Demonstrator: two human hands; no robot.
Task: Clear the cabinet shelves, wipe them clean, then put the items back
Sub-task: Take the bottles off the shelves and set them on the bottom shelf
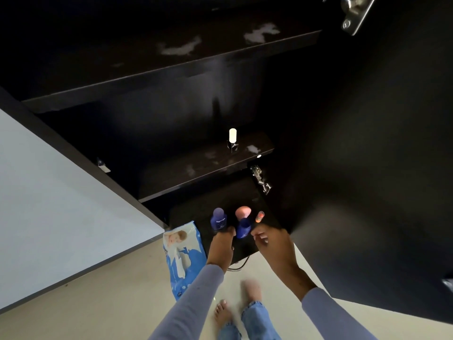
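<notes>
Left hand [221, 244] is closed around a blue bottle [219, 220] on the bottom shelf [196, 212]. Right hand [267, 241] is held loosely open beside a second blue bottle [243, 228]. Farther up, a white-capped bottle [232, 141] is seen on the smudged middle shelf [196, 168].

From where I watch, the dark top shelf [171, 67] is bare apart from pale smears, so a hand could sweep its whole width. The dark middle shelf [196, 165] carries one small clear bottle with a white cap [232, 141] near its right end — the rest lies free. The lowest dark board [196, 212] is crowded at its front: two blue bottles [219, 220], a pink-topped one [242, 212] and a small orange tube [259, 216] stand close together, with both hands [221, 244] in front of them. The open black door [367, 168] walls off the right side — its metal hinge [261, 179] juts inward. A blue-and-white wipes pack [182, 253] lies on the floor to the left.
</notes>
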